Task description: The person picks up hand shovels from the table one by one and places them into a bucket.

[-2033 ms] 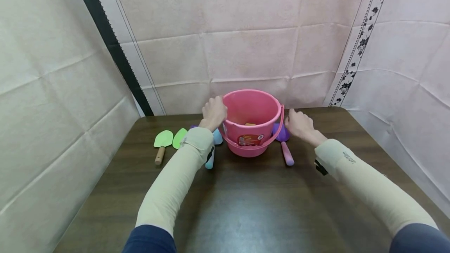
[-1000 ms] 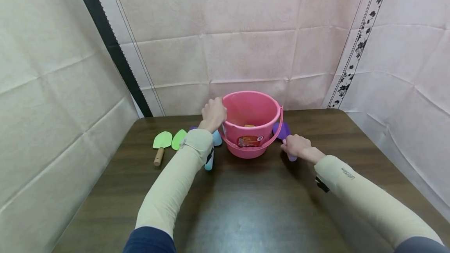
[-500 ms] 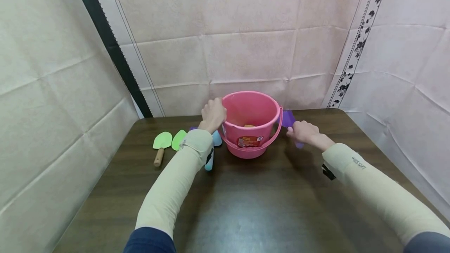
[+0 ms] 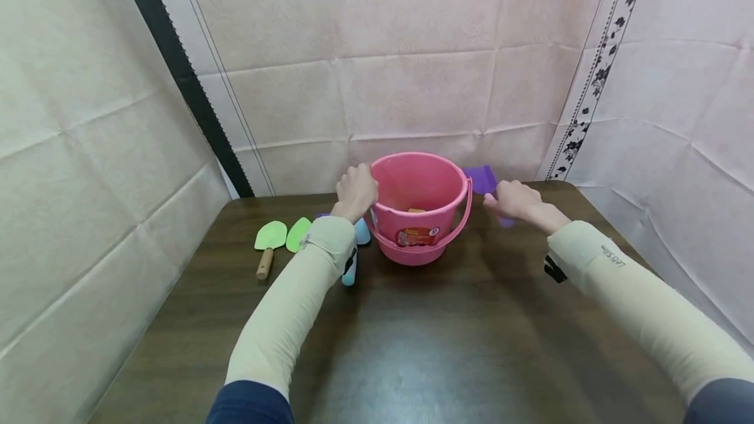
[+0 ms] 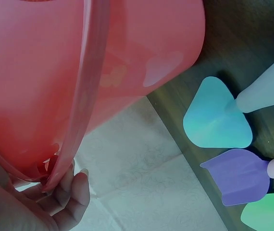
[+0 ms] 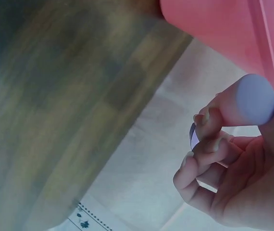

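A pink bucket (image 4: 393, 220) stands upright at the table's far side, its handle hanging down across the front. My left hand (image 4: 357, 192) grips the bucket's rim on the left; in the left wrist view its fingers (image 5: 80, 190) curl around the rim by the handle joint. On the other side, my right hand (image 4: 517, 200) holds a toy shovel by its pinkish-lilac handle (image 6: 252, 100), raised above the table. The shovel's purple blade (image 4: 482, 179) points away, beside the bucket's right rim. A small yellow thing (image 4: 416, 210) lies inside the bucket, mostly hidden by its front wall.
Left of the bucket lie a blue shovel (image 4: 362, 233), a second purple shovel (image 5: 238, 178), and two green ones, the outer green shovel (image 4: 271, 235) with a wooden handle. My left forearm covers part of this row. A pale cloth (image 4: 412, 97) hangs behind the table (image 4: 406, 339).
My right hand came down to the purple shovel, took its handle, and lifted it up and away toward the bucket's right rim. My left hand stays on the rim.
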The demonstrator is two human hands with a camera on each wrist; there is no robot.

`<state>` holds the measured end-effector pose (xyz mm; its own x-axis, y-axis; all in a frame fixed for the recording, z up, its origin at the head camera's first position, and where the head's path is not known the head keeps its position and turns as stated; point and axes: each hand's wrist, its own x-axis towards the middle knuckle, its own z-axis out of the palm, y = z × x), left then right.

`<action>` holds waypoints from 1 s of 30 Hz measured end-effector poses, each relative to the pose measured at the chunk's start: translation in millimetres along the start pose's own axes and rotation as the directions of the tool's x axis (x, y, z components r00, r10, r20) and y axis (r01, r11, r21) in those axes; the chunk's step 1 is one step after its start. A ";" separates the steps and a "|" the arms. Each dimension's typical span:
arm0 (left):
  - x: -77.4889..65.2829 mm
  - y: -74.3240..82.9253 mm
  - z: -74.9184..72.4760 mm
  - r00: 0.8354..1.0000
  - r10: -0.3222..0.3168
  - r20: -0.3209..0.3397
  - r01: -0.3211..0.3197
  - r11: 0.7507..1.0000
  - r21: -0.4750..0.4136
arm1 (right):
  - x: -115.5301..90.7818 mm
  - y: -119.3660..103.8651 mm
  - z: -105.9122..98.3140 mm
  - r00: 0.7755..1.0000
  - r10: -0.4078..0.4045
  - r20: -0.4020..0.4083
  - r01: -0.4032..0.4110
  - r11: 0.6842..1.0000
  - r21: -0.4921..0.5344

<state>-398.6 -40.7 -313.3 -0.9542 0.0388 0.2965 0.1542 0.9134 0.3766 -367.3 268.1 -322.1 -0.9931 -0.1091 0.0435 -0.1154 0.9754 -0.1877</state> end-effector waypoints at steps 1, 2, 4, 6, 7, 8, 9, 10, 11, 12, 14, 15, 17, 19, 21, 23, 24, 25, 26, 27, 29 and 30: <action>0.1 0.0 0.1 1.000 0.001 -0.001 -0.001 1.000 -0.003 | 0.7 -0.9 -2.8 1.000 0.000 -0.006 0.000 1.000 -0.005; 0.1 0.1 0.2 1.000 0.001 0.001 -0.001 1.000 -0.007 | 1.8 -1.5 -5.5 1.000 -0.002 -0.010 0.002 1.000 -0.008; 0.3 0.2 -0.5 1.000 0.004 0.001 -0.004 1.000 -0.015 | 3.1 -4.0 -11.8 1.000 0.000 -0.029 -0.001 1.000 -0.017; 0.5 0.4 -0.9 1.000 0.004 0.002 -0.004 1.000 -0.020 | 4.2 -7.1 -17.6 0.999 -0.007 -0.045 0.006 1.000 -0.026; 0.5 0.5 -1.0 1.000 0.004 0.002 -0.004 1.000 -0.021 | 4.6 -8.7 -20.1 0.999 -0.007 -0.050 0.005 1.000 -0.027; 0.5 0.7 -1.2 1.000 0.004 0.003 -0.003 1.000 -0.020 | 5.3 -10.2 -22.4 0.999 -0.011 -0.053 0.010 1.000 -0.028; 0.6 0.7 -1.1 1.000 0.003 0.002 -0.003 1.000 -0.019 | 5.5 -11.9 -24.8 0.998 -0.015 -0.059 0.013 0.999 -0.031; 0.7 0.6 -1.1 1.000 0.003 0.002 -0.002 1.000 -0.017 | 5.7 -13.6 -26.8 0.998 -0.017 -0.059 0.015 0.999 -0.034; 0.7 0.6 -0.9 1.000 0.002 0.002 -0.001 1.000 -0.016 | 6.2 -14.8 -28.6 0.998 -0.019 -0.060 0.017 0.999 -0.036; 0.7 0.5 -0.9 1.000 0.000 0.003 0.000 1.000 -0.015 | 6.6 -16.3 -30.3 0.998 -0.018 -0.062 0.016 0.999 -0.038; 0.8 0.2 -0.5 1.000 -0.003 0.006 0.003 1.000 -0.012 | 7.6 -19.2 -33.4 0.997 -0.017 -0.069 0.014 0.999 -0.040; 0.8 0.0 -0.2 1.000 -0.005 0.007 0.005 1.000 -0.010 | 7.9 -20.9 -35.1 0.997 -0.015 -0.070 0.013 0.999 -0.040; 0.6 0.2 -0.1 1.000 -0.009 0.011 0.009 1.000 -0.009 | 8.7 -24.3 -38.7 0.997 -0.020 -0.071 0.017 0.999 -0.034; 0.7 0.5 -0.1 1.000 -0.011 0.012 0.011 1.000 -0.006 | 9.6 -27.1 -42.2 0.997 -0.023 -0.070 0.021 0.999 -0.029; 1.0 0.9 -0.5 1.000 -0.012 0.010 0.012 1.000 -0.002 | 9.7 -30.3 -45.7 0.997 -0.030 -0.068 0.029 0.999 -0.025; 1.4 0.8 -0.8 1.000 -0.011 0.008 0.011 1.000 -0.002 | 10.2 -33.4 -48.5 0.997 -0.035 -0.071 0.034 0.999 -0.020; 1.7 0.8 -1.0 1.000 -0.011 0.008 0.011 1.000 0.000 | 10.4 -34.7 -49.7 0.997 -0.037 -0.071 0.036 0.999 -0.017; 2.0 0.9 -1.2 1.000 -0.012 0.009 0.012 1.000 0.000 | 10.6 -36.4 -50.8 0.997 -0.040 -0.073 0.039 0.999 -0.016; 2.2 0.9 -1.2 1.000 -0.012 0.009 0.012 1.000 0.003 | 10.8 -37.7 -51.7 0.996 -0.042 -0.074 0.041 0.999 -0.014; 2.4 0.9 -0.9 1.000 -0.013 0.009 0.013 1.000 0.008 | 11.4 -38.9 -52.3 0.996 -0.043 -0.076 0.043 0.999 -0.011; 2.9 1.1 -0.7 1.000 -0.015 0.009 0.015 1.000 0.019 | 12.5 -41.0 -53.4 0.996 -0.051 -0.080 0.050 0.999 -0.008; 3.0 1.2 -0.5 1.000 -0.017 0.010 0.017 1.000 0.023 | 13.2 -42.0 -53.9 0.995 -0.056 -0.083 0.055 0.998 -0.009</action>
<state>-401.2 -39.7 -311.5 -0.9593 0.0270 0.2811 0.1318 0.9232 0.3611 -374.3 236.0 -260.7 -0.9798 -0.1473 0.1351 -0.1701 0.9695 -0.1765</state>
